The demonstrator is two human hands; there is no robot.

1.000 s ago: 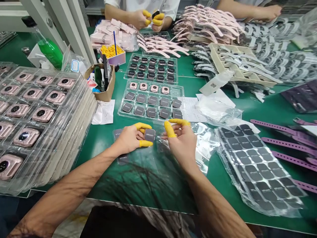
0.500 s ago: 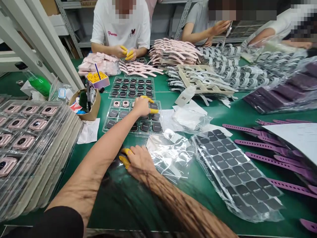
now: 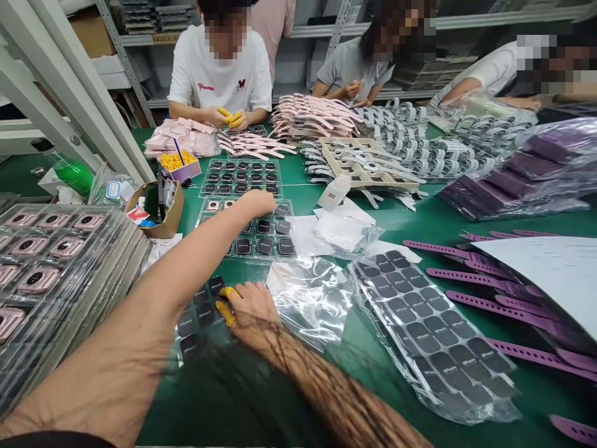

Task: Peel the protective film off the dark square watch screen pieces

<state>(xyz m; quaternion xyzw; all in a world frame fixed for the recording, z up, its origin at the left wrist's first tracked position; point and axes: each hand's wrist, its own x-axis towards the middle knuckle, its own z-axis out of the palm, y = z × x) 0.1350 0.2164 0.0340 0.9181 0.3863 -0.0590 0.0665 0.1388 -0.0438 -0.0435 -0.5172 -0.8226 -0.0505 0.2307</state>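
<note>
Centrally on the green table (image 3: 420, 224): a clear blister tray (image 3: 245, 225), moulded into square pockets, mostly filled with dark glossy square watch screens (image 3: 264, 245); two pink watch bodies (image 3: 213, 205) in its far row. Beyond the tray, a second like it, all dark pieces. Left of the tray, an open cardboard box (image 3: 164, 214) stuffed with tools and packets, then tall stacks of clear lidded trays (image 3: 41, 261) holding pink cases. Near side of the tray, crinkled clear plastic bags (image 3: 310, 295); right of those, a bagged sheet of dark squares (image 3: 433, 330) in rows, purple straps (image 3: 494, 292) farther right.

Left hand (image 3: 254, 202) stretched out over the tray's far middle, knuckles up, fingers curled down onto a pocket; closed on a piece or not, cannot tell. Right hand (image 3: 249, 308) flat and spread on a film of dark squares (image 3: 200, 314) just nearer than the tray, yellow finger cots pressing it, gripping nothing. Forearms crossed, hands well apart.
</note>
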